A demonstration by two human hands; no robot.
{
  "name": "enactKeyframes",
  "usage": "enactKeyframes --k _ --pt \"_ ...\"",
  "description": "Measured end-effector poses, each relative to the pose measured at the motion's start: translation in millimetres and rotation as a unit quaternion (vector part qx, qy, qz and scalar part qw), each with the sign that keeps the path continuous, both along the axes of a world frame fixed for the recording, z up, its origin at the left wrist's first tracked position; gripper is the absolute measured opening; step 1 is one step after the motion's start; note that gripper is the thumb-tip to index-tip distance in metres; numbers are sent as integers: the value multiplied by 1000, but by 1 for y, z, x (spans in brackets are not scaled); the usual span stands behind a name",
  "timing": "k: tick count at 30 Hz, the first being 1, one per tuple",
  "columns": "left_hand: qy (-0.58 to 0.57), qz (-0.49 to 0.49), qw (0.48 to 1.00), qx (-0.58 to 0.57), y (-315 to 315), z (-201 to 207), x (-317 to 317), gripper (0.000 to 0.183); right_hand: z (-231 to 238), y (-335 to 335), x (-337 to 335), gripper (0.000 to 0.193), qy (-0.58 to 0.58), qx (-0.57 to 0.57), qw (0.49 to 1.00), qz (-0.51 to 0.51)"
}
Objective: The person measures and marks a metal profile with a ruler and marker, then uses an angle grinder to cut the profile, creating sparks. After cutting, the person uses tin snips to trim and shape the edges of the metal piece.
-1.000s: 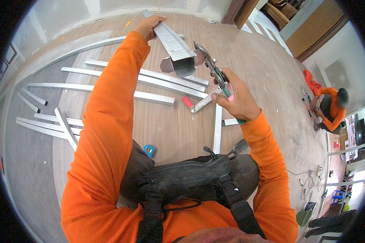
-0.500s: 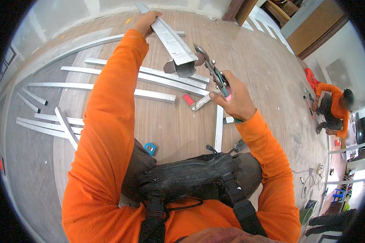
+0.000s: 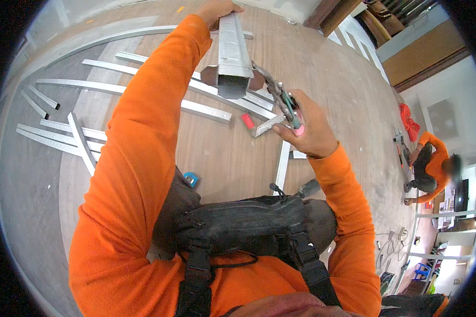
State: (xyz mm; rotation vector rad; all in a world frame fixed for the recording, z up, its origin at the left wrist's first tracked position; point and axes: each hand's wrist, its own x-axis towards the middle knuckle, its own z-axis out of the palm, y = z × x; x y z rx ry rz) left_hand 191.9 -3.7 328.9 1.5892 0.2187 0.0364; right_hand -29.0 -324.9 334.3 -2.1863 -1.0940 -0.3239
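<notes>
Metal channel (image 3: 232, 50), dull silver and long, is raised above the far part of the floor (image 3: 349, 105), its open end toward the wearer. That end is boxy and dark inside, with brownish flaps bent outward at both sides; its upper face looks dimpled. The left hand (image 3: 217, 11) has its fingers closed around the far end, partly cut off by the view.

The right hand (image 3: 314, 127) wraps its fingers around the snips (image 3: 280, 95), a tool with dark, worn metal jaws and green and pink handles. The jaws point up beside the channel's right flap; I cannot tell whether they touch it.

Beneath, wood-grained boards run smooth and light brown, turning smudged grey toward the floor's left edge. Slim, straight silver strips (image 3: 206, 110) lie across them, several crossing or lying side by side near that edge. An angle square (image 3: 269, 126) with a flat metal blade and a red block lies just beyond the right hand. A rounded blue tape measure (image 3: 191, 179) sits by the left knee. Near the floor's right edge, a co-worker (image 3: 433, 164) in orange crouches beside crumpled red fabric (image 3: 407, 120).
</notes>
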Motion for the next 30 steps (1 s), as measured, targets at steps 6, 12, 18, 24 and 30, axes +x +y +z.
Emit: enactKeyframes --k 6,12,18,24,30 --pt "-10 -55 991 119 -11 -27 20 39 -2 -7 8 46 89 -38 986 -134" --pt "-60 -58 994 -75 -21 -12 22 32 -30 -55 32 43 361 280 881 -120" --pt "-214 177 956 -91 14 32 5 31 -29 -54 10 47 307 197 923 -119" --pt "-389 352 825 -212 14 84 -10 28 -44 -32 8 51 302 188 921 -161" --pt "-410 362 800 -245 20 102 -22 23 -28 -12 13 50 338 246 897 -145"
